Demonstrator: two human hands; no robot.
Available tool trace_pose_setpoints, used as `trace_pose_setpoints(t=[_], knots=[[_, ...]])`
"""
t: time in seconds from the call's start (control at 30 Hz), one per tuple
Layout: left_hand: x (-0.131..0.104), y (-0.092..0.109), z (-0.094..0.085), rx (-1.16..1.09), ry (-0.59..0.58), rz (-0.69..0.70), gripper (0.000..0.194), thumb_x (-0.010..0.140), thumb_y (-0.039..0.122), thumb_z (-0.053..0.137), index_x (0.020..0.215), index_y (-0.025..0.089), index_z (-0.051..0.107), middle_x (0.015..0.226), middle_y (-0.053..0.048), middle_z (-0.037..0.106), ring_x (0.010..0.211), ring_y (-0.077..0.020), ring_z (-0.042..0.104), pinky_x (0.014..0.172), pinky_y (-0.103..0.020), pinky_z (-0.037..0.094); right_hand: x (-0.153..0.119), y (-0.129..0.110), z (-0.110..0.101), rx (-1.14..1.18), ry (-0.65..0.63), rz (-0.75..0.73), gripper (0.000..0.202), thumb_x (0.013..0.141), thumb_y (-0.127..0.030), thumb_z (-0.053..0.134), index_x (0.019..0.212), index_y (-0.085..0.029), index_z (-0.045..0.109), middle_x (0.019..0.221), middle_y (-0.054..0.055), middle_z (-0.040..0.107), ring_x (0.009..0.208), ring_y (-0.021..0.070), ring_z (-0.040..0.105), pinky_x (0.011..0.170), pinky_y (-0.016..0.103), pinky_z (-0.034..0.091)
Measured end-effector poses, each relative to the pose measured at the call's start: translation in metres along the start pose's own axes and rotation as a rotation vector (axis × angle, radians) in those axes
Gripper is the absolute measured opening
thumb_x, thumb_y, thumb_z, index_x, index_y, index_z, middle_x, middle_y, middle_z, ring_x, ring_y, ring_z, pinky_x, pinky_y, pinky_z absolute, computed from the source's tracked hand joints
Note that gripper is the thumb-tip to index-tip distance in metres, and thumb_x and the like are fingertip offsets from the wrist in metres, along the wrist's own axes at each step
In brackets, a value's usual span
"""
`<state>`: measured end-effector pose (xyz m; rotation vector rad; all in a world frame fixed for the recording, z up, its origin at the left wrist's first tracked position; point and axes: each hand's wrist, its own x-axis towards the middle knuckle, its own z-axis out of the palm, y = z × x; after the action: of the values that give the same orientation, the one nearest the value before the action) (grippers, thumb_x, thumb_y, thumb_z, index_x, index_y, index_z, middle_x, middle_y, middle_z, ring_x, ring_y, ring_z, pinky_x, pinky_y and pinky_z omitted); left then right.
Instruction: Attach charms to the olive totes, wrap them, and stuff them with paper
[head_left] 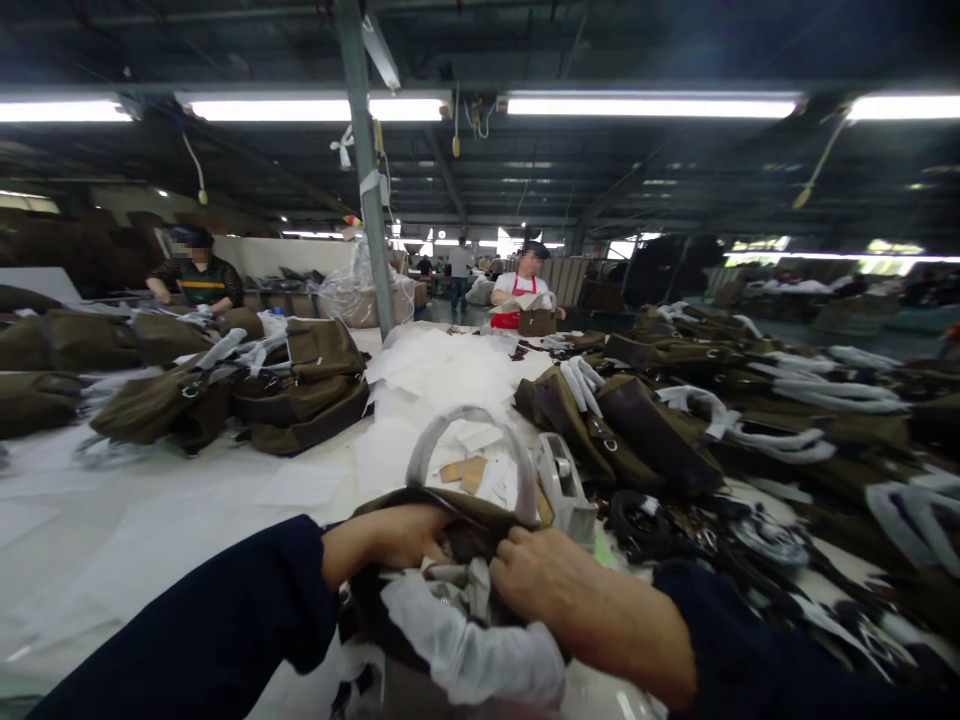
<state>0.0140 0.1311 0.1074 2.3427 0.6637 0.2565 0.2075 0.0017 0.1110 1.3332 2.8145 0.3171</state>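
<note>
An olive-brown handbag (480, 512) stands in front of me with its mouth open. White paper wraps its two handles: the far handle (431, 437) arches upright, and the near handle (487, 665) hangs down toward me. Inside the opening is crumpled pale paper or lining (476, 590). My left hand (409, 535) reaches into the bag from the left, its fingertips hidden inside. My right hand (544, 575) is closed at the right rim of the opening, its fingers curled on the edge.
A grey tape dispenser (566, 490) stands just beyond the bag on the right. White paper sheets (442, 370) lie ahead. Handbags pile up left (307, 385) and right (637, 430). Straps (645, 520) lie at right. Two people work farther off, near a green post (367, 180).
</note>
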Motion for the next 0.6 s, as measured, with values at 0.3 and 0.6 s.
trace_pose_setpoints(t=[0.3,0.6], knots=[[-0.017,0.003,-0.016,-0.007,-0.231,-0.014,0.039,0.080,0.036,0.062,0.116,0.022,0.070,0.114,-0.007,0.072,0.100,-0.0262,0.066,0.090,-0.032,0.050,0.013,0.017,-0.022,0.118,-0.331,-0.045,0.015,0.087,-0.008,0.056,0.083,-0.014,0.069,0.082,0.008,0.071,0.072,0.0195,0.065,0.058,0.030,0.037],[-0.017,-0.002,0.005,0.158,-0.250,-0.099,0.042,0.076,0.017,0.060,0.117,0.019,0.068,0.119,-0.010,0.070,0.105,-0.0291,0.065,0.094,-0.038,0.049,0.039,0.004,-0.003,0.238,-0.239,-0.154,0.016,0.092,-0.025,0.054,0.094,-0.016,0.067,0.084,0.006,0.071,0.067,0.0171,0.064,0.056,0.027,0.039]])
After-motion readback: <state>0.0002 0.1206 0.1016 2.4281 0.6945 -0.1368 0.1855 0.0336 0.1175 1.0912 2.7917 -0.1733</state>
